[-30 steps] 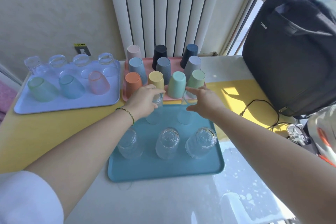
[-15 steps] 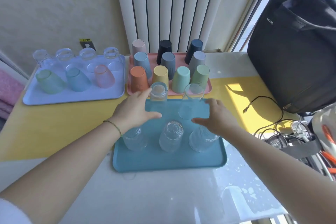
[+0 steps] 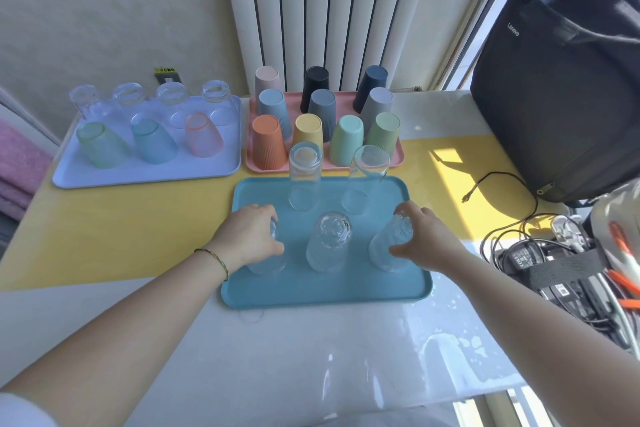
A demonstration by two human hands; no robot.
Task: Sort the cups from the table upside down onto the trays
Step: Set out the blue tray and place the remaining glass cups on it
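A teal tray (image 3: 325, 293) lies in front of me with several clear glasses standing upside down on it. My left hand (image 3: 247, 236) grips the front left glass (image 3: 268, 262). My right hand (image 3: 424, 239) grips the front right glass (image 3: 388, 246). Between them stands a third glass (image 3: 329, 239). Two taller glasses (image 3: 304, 173) (image 3: 365, 177) stand at the tray's back. A pink tray (image 3: 325, 163) behind holds several coloured cups upside down. At the left, a lilac tray (image 3: 145, 173) holds clear and tinted glasses upside down.
A black laptop bag (image 3: 561, 87) stands at the right on the table. Cables and a power brick (image 3: 540, 253) lie beside it. A white radiator (image 3: 346, 10) runs up the wall behind the trays. The yellow tabletop (image 3: 114, 239) shows left of the teal tray.
Both hands drew back from the two tall glasses at the tray's back, which now stand free, and came down onto the front left and front right glasses.
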